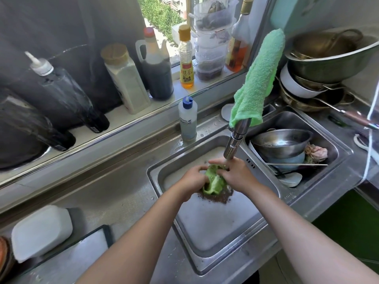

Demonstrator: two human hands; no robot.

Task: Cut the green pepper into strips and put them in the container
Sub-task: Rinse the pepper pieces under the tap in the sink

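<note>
Green pepper (215, 184) gripped by left hand (192, 179), right hand (239, 175).

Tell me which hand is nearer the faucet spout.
Right. The right hand sits just below the faucet spout, gripping the green pepper; the left hand grips the pepper's other side, further left of the spout.

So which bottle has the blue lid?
The clear bottle standing alone on the steel ledge just behind the sink. Only its cap is blue; the bottles up on the windowsill have white, red or yellowish tops.
</note>
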